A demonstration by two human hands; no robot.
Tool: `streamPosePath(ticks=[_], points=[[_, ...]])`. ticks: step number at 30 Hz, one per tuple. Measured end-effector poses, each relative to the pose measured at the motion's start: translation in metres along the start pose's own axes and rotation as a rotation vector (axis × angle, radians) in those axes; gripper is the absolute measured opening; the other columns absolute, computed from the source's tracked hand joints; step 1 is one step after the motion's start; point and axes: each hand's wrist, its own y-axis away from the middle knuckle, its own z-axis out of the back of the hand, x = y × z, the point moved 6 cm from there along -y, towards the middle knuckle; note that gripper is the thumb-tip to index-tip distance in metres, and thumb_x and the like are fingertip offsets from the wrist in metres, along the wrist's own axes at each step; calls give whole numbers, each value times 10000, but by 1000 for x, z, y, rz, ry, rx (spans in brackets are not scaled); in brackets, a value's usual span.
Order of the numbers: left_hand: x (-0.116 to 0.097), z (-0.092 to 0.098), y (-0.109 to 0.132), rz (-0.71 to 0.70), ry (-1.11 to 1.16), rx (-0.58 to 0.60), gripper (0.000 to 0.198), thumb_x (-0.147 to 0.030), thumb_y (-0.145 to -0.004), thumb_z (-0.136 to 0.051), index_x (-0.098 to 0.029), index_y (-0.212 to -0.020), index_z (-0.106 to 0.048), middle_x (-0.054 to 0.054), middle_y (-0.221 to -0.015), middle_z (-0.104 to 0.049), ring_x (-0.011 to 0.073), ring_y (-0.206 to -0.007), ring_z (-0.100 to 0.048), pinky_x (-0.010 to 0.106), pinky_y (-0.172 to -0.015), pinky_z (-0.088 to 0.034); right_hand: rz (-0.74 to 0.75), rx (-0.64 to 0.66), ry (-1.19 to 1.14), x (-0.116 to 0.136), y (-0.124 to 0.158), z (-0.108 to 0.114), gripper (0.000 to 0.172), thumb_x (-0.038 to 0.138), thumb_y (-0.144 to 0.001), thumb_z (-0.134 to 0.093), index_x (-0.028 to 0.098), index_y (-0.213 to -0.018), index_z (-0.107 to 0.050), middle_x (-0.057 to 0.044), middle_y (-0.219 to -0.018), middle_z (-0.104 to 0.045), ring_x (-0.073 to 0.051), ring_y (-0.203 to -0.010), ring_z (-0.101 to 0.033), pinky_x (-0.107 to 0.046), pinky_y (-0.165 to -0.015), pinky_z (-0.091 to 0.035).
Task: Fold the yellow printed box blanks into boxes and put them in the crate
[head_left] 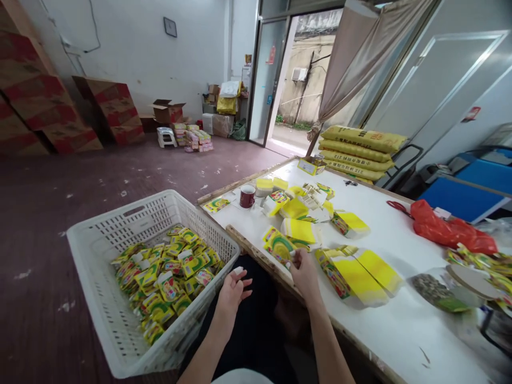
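Observation:
My left hand [233, 290] hovers between the basket and the table edge. Its fingers are apart with nothing in them, and a fingertip has a white wrap. At the table's near edge my right hand [304, 273] pinches the lower right side of a flat yellow-and-green packet [280, 246]. Just behind that packet lies a yellow stack of packaging [299, 230]. Right of my right hand sit longer yellow stacks [362, 274] with printed sides. On my left stands a white plastic basket [94, 282] holding a heap of small yellow-green packets [172, 282].
A maroon mug [247, 197] stands near the table's left edge. Red plastic bag [450, 226] and scissors [396, 207] lie at the right. Yellow sacks [356, 152] are piled behind the white table [432, 330]. Cartons [116, 112] line the wall.

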Motion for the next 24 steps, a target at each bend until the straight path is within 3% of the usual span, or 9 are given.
streamPosePath(ticks=[2, 5, 6, 9, 11, 13, 16, 19, 24], points=[[-4, -3, 3, -69, 117, 1, 669, -560, -580, -894, -227, -1117, -675, 124, -1260, -655, 308, -1130, -653, 389, -846, -580, 91, 101, -110, 24, 23, -15, 152, 195, -765, -541, 246, -882, -460, 51, -727, -562, -159, -670, -573, -255, -638, -453], [-16, -8, 9, -113, 238, 49, 579, -591, -648, -832, -220, -1067, -686, 107, -1153, -696, 323, -1214, -600, 410, -948, -545, 180, 468, -555, 62, 69, -56, 239, 144, -699, -569, 244, -880, -448, 70, -719, -501, -122, -623, -472, -225, -566, -373], [-21, -8, 11, -109, 263, 56, 536, -600, -674, -803, -205, -1020, -691, 106, -1063, -712, 325, -1179, -616, 414, -943, -547, 144, 557, -674, 71, 83, -68, 269, 147, -693, -593, 245, -894, -443, 68, -750, -507, -112, -624, -459, -221, -562, -363], [-38, -5, 15, -118, 317, -5, 464, -628, -719, -736, -189, -848, -659, 58, -780, -655, 273, -889, -673, 402, -826, -581, 68, 641, -958, 91, 111, -85, 364, 207, -693, -703, 252, -941, -440, 61, -799, -512, -111, -679, -478, -222, -607, -381], [-46, -1, 15, -147, 316, -84, 478, -660, -718, -723, -199, -731, -596, -3, -652, -550, 177, -652, -591, 354, -748, -584, 59, 667, -998, 98, 118, -89, 473, 245, -659, -785, 258, -999, -456, 55, -827, -522, -118, -705, -485, -226, -618, -385], [-45, 2, 14, -154, 265, -144, 545, -717, -697, -715, -207, -644, -531, -36, -589, -472, 126, -555, -494, 313, -710, -573, 65, 677, -923, 99, 118, -90, 527, 253, -633, -823, 261, -1031, -477, 60, -810, -525, -119, -685, -468, -226, -599, -375], [-36, 6, 12, -165, 140, -168, 562, -756, -686, -701, -209, -690, -574, -14, -639, -539, 164, -670, -583, 299, -724, -564, 93, 590, -755, 88, 103, -83, 380, 243, -683, -777, 246, -976, -536, 73, -728, -507, -113, -627, -429, -229, -578, -357], [-31, 7, 12, -227, 19, -130, 520, -659, -657, -801, -202, -864, -661, 20, -815, -666, 209, -867, -654, 289, -780, -558, 133, 433, -723, 73, 84, -66, 158, 292, -796, -676, 227, -913, -592, 40, -755, -564, -130, -659, -494, -246, -615, -407], [-32, 3, 12, -223, -154, -67, 371, -458, -755, -813, -174, -958, -687, 45, -885, -739, 226, -849, -696, 322, -792, -568, 207, 333, -636, 51, 64, -38, 98, 299, -876, -578, 221, -835, -621, 6, -734, -638, -167, -661, -571, -275, -626, -465]])
